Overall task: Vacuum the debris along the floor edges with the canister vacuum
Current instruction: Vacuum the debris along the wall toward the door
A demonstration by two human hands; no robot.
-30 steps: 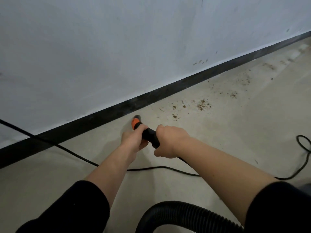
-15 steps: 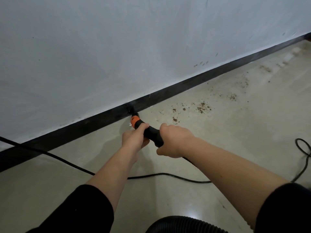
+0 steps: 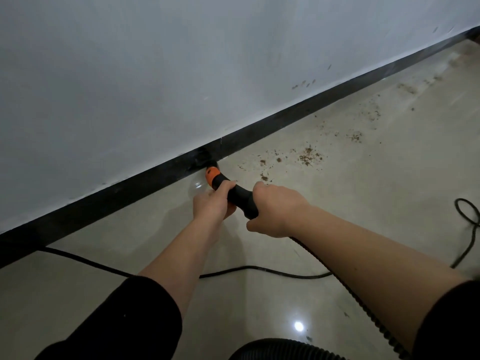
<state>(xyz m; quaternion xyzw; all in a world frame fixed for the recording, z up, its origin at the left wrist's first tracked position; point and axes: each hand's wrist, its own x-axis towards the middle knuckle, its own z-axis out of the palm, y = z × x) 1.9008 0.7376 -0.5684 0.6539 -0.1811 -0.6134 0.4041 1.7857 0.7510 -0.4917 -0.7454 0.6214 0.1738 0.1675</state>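
Both hands hold the black vacuum wand handle point(image 3: 240, 198) with its orange collar point(image 3: 211, 174). My left hand point(image 3: 211, 207) grips it just behind the collar. My right hand point(image 3: 275, 210) grips it further back. The dark nozzle tip point(image 3: 201, 158) reaches the black baseboard point(image 3: 285, 114), blurred against it. Brown debris point(image 3: 307, 157) lies scattered on the beige floor to the right of the nozzle, with more crumbs point(image 3: 372, 114) trailing along the wall edge. The ribbed black hose point(image 3: 363, 302) runs back under my right forearm.
A black power cord point(image 3: 259, 268) crosses the floor below my arms and loops at the right edge point(image 3: 467, 216). A curved section of ribbed hose point(image 3: 280, 350) sits at the bottom. The white wall point(image 3: 181, 61) rises above the baseboard.
Both hands have pushed the wand forward, so the nozzle has moved from the open floor up to the baseboard. The debris to the right looks unchanged.
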